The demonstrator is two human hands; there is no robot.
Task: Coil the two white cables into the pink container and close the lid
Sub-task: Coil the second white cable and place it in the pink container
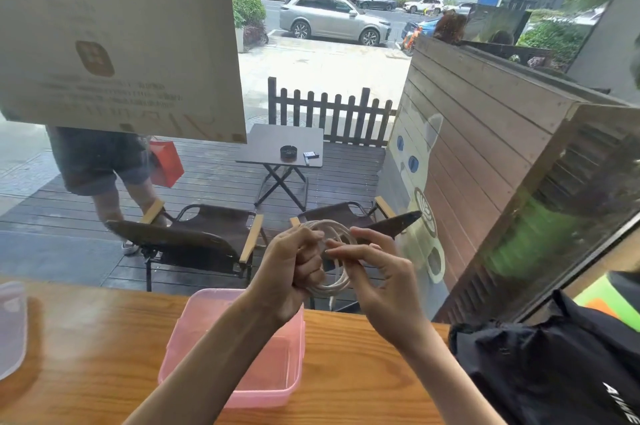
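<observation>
Above the translucent pink container (239, 352) on the wooden surface (353, 372), my left hand (294, 272) grips the round white cable coil (334, 282); my right hand's (384, 275) fingers (346, 251) pinch one loop.

Both forearms are showing bare all the way up to the lower edge of the view, with no sleeve coming into sight on either. The left hand (294, 268) and the right hand (381, 272) are wearing nothing: no gloves, rings, watch or wristband showing on either.
</observation>
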